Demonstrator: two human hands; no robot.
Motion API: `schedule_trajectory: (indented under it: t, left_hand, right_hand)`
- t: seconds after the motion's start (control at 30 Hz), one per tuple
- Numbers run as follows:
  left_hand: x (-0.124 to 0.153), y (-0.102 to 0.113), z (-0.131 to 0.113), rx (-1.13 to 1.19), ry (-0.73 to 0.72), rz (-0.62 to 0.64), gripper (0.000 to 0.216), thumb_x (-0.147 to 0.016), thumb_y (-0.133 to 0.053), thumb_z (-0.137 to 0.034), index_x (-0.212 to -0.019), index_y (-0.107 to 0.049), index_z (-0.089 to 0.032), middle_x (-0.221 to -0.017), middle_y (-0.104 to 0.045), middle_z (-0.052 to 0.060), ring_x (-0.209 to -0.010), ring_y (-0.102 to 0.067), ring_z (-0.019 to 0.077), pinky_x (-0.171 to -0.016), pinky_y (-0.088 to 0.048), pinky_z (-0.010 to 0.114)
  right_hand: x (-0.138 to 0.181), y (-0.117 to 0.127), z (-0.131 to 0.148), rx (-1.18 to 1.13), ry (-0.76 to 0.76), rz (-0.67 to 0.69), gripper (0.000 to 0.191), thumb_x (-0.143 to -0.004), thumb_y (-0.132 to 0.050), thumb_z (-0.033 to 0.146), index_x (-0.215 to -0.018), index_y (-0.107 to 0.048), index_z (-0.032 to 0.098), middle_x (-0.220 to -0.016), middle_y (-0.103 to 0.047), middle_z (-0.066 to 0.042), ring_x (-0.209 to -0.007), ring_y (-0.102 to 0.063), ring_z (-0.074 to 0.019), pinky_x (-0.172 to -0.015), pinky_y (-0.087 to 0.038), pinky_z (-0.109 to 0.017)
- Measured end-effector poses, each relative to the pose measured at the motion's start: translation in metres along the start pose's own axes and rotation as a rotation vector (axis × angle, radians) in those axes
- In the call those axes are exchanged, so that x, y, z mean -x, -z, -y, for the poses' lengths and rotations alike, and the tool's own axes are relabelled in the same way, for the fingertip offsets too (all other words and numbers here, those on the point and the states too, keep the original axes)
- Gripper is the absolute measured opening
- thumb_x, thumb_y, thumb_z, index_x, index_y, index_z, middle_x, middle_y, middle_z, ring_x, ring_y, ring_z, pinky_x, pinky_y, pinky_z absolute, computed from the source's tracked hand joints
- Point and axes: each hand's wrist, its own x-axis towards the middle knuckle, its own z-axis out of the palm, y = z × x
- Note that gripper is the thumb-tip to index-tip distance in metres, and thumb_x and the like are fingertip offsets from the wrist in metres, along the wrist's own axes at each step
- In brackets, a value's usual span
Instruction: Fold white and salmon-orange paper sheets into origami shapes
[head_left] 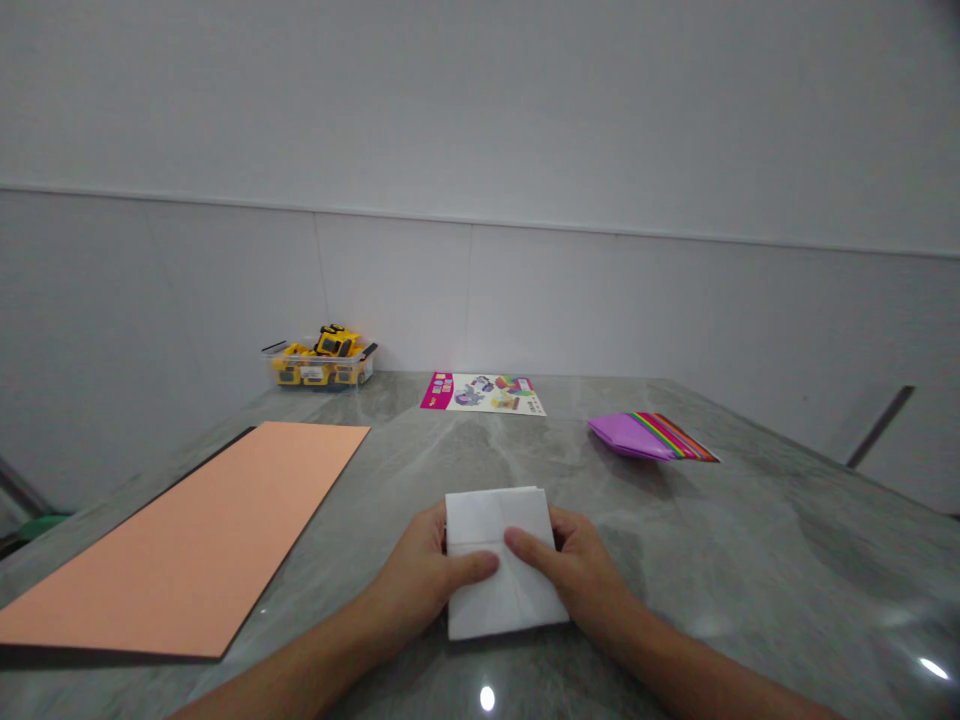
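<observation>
A folded piece of white paper (499, 600), roughly square with crease lines across it, is held up near the front of the table. My left hand (420, 565) grips its left side, thumb flat across the front face. On the right side my right hand (581, 560) grips it too, thumb pressed on the paper close to the other thumb. Both hands' fingers pass behind the paper and are mostly hidden.
A large orange sheet (210, 530) lies at the left. A clear plastic box (360, 368) of yellow toy vehicles (336, 342) stands at the back left. A printed picture sheet (487, 393) lies mid-back; a pack of coloured paper (637, 436) rests on the grey marbled table (712, 560).
</observation>
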Motion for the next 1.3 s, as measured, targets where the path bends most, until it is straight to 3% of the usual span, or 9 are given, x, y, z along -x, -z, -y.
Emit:
schedule_trajectory:
  t: [0.17,0.27,0.43,0.57,0.67,0.87,1.0,1.17,1.3]
  left_hand:
    - [0.001,-0.003,0.0,-0.006,0.019,-0.042,0.037,-0.066,-0.07,-0.012,-0.101,-0.061,-0.01,-0.094,-0.07,0.012,-0.084,-0.065,0.0269,-0.073,-0.051,0.035]
    - [-0.002,-0.002,0.001,0.036,0.036,-0.06,0.04,-0.065,-0.072,-0.016,-0.102,-0.06,-0.01,-0.092,-0.07,0.013,-0.079,-0.066,0.0261,-0.069,-0.051,0.034]
    - [-0.008,0.011,-0.004,0.121,0.053,-0.145,0.047,-0.066,-0.073,-0.025,-0.107,-0.056,-0.01,-0.084,-0.071,0.012,-0.064,-0.066,0.0231,-0.059,-0.049,0.031]
    - [-0.007,0.022,-0.013,0.14,0.143,0.001,0.047,-0.066,-0.072,-0.019,-0.11,-0.059,-0.008,-0.084,-0.071,0.014,-0.065,-0.066,0.0213,-0.058,-0.048,0.028]
    - [-0.007,0.027,-0.017,0.216,0.245,-0.019,0.046,-0.065,-0.066,-0.016,-0.11,-0.06,-0.005,-0.082,-0.072,0.015,-0.064,-0.066,0.0222,-0.058,-0.048,0.029]
    - [-0.007,0.025,-0.02,0.648,0.209,0.013,0.037,-0.074,-0.052,-0.02,-0.105,-0.06,-0.001,-0.088,-0.07,0.016,-0.079,-0.066,0.0269,-0.075,-0.05,0.036]
    - [-0.001,0.016,-0.018,0.783,0.26,0.064,0.037,-0.082,-0.05,-0.024,-0.109,-0.057,0.0,-0.096,-0.068,0.018,-0.089,-0.064,0.027,-0.085,-0.047,0.039]
    - [0.003,0.011,-0.012,0.761,0.41,0.089,0.035,-0.081,-0.051,-0.025,-0.103,-0.06,0.001,-0.088,-0.068,0.018,-0.08,-0.066,0.0251,-0.074,-0.05,0.034]
    - [0.003,0.012,-0.01,0.669,0.275,0.134,0.029,-0.07,-0.053,-0.006,-0.096,-0.064,-0.002,-0.081,-0.068,0.016,-0.07,-0.066,0.0213,-0.064,-0.05,0.03]
  right_hand:
    - [0.0,-0.001,-0.003,0.075,0.01,-0.003,0.031,-0.076,-0.063,0.042,-0.085,-0.067,0.012,-0.073,-0.067,-0.007,-0.063,-0.061,-0.0186,-0.056,-0.048,-0.029]
    - [0.0,0.001,-0.002,0.243,0.108,-0.067,0.03,-0.078,-0.061,0.042,-0.086,-0.069,0.015,-0.097,-0.066,-0.012,-0.084,-0.063,-0.025,-0.07,-0.051,-0.036]
    - [0.006,0.016,0.014,0.697,0.551,-0.146,0.024,-0.082,-0.056,0.036,-0.089,-0.072,0.021,-0.151,-0.017,-0.004,-0.136,-0.018,-0.0347,-0.105,-0.027,-0.052]
    - [0.014,0.023,0.029,0.893,0.886,0.272,0.023,-0.084,-0.052,0.024,-0.1,-0.068,0.021,-0.14,-0.043,-0.008,-0.135,-0.025,-0.0287,-0.108,-0.021,-0.05]
    - [0.014,0.019,0.032,0.94,1.015,0.326,0.018,-0.081,-0.053,0.014,-0.093,-0.067,0.018,-0.119,-0.062,-0.009,-0.119,-0.048,-0.0243,-0.102,-0.033,-0.046]
    - [0.009,0.009,0.024,1.031,1.067,0.128,0.017,-0.084,-0.05,0.01,-0.087,-0.066,0.017,-0.114,-0.065,-0.01,-0.098,-0.057,-0.0238,-0.085,-0.046,-0.046]
    - [0.011,0.005,0.024,1.15,1.08,0.27,0.021,-0.086,-0.052,0.015,-0.101,-0.065,0.019,-0.126,-0.057,-0.01,-0.11,-0.053,-0.0255,-0.088,-0.048,-0.043]
    - [0.018,0.003,0.029,1.114,1.146,0.499,0.025,-0.09,-0.052,0.027,-0.114,-0.061,0.03,-0.135,-0.049,-0.009,-0.126,-0.042,-0.025,-0.101,-0.04,-0.043]
    - [0.02,0.004,0.03,1.044,1.088,0.6,0.03,-0.09,-0.052,0.025,-0.119,-0.059,0.029,-0.141,-0.039,-0.012,-0.129,-0.035,-0.028,-0.105,-0.034,-0.043]
